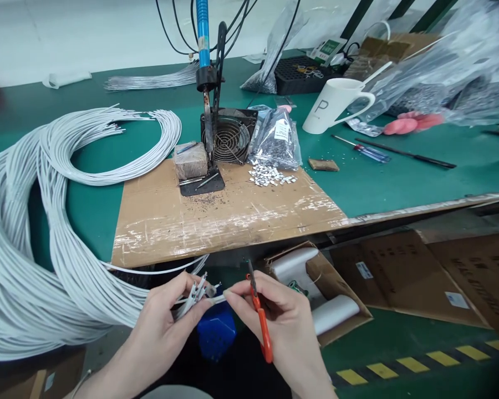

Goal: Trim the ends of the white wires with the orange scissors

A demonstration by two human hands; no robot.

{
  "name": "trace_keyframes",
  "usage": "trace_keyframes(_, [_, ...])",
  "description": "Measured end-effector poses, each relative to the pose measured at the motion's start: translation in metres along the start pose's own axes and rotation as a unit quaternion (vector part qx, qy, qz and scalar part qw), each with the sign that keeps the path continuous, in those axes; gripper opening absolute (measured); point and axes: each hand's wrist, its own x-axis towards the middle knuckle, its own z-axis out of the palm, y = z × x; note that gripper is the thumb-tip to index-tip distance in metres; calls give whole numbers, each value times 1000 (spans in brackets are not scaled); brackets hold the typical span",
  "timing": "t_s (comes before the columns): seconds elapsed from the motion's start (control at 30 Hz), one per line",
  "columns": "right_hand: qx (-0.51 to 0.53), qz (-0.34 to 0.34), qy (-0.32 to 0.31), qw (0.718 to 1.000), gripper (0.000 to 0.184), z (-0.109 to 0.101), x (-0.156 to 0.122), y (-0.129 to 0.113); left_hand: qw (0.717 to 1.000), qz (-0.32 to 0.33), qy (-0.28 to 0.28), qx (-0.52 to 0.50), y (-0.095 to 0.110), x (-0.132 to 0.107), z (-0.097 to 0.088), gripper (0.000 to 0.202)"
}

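Left hand (pixel 162 324): fingers (pixel 182 289) curled shut around a fanned cluster of white wire ends (pixel 196 292), stripped tips pointing up and to the right. Right hand (pixel 286 332): thumb and forefinger tips (pixel 238 295) pinched on one wire end just beside the left fingertips; remaining fingers folded over an orange-handled tool (pixel 263 330), handle lying down the palm, dark tip projecting above the knuckles. Directly beneath both sets of fingertips: blue container (pixel 216 332), blurred, contents not legible. Left of the left fingers: large bundle of white wires (pixel 45 260), looped across the green surface (pixel 399 183) and over its near edge. Above the fingers, on the surface: worn cardboard sheet (pixel 233 216), carrying a soldering iron stand (pixel 208 116), a small fan (pixel 229 138), a bag of metal parts (pixel 279 141) and a loose heap of metal terminals (pixel 270 176). Further up and right: white mug (pixel 332 105), screwdriver (pixel 362 149). Right of the right fingers, below the surface edge: open cardboard box (pixel 326 277) with white rolls inside.
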Motion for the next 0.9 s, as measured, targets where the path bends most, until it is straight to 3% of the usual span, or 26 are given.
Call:
trace_keyframes(0.1, [13,18,55,998,24,-4,2,9,987,74,144,16,0,-12,1,14])
trace_keyframes(0.17, [28,27,99,994,23,-6,4,15,974,74,208,-52,2,-23,-3,13])
trace_keyframes(0.23, [44,47,131,989,22,-7,4,18,974,3,167,-152,6,-30,-12,18])
trace_keyframes(0.3, [65,76,134,986,23,-7,1,18,976,-77,97,-181,9,-28,-23,24])
trace_keyframes(0.37, [89,101,101,986,27,-6,-5,13,982,-71,-26,-171,10,-18,-31,24])
trace_keyframes(0.43, [114,113,55,986,31,-4,-11,5,980,-55,-91,-169,9,-6,-34,24])
trace_keyframes(0.57, [163,113,22,980,32,8,-14,-9,988,-29,-114,-105,4,6,-28,24])
trace_keyframes(0.67, [198,96,36,975,32,23,-5,-10,973,-56,-152,-161,0,6,-23,27])
trace_keyframes(0.77, [236,77,72,966,32,32,4,0,962,-76,-134,-225,-2,6,-21,30])
trace_keyframes(0.9, [241,51,128,961,37,26,6,22,958,-92,-114,-246,-4,8,-19,30])
